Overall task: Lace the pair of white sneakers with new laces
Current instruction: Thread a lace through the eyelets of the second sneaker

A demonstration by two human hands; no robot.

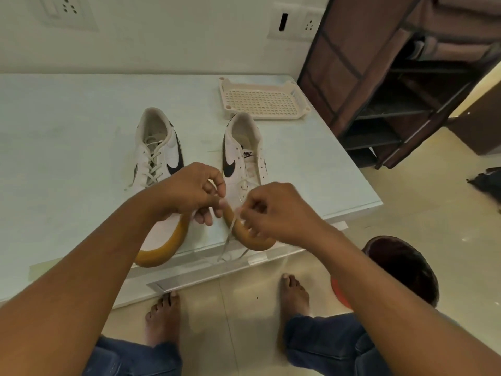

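Observation:
Two white sneakers with black swooshes and tan soles stand toes toward me on the table. The left sneaker (158, 156) has a lace threaded through its eyelets. The right sneaker (242, 161) has a lace only through its lowest eyelets. My left hand (192, 189) pinches one end of the white lace (230, 234) above the right shoe's toe. My right hand (273, 213) pinches the other strand of it. Loose lace ends trail over the table's front edge. Both hands hide the toes of the shoes.
A cream perforated plastic tray (263, 100) lies behind the right sneaker. The pale table (67, 131) ends just in front of the shoes. A brown shoe rack (393, 77) stands at the right. A dark bin (401, 270) sits on the floor by my bare feet.

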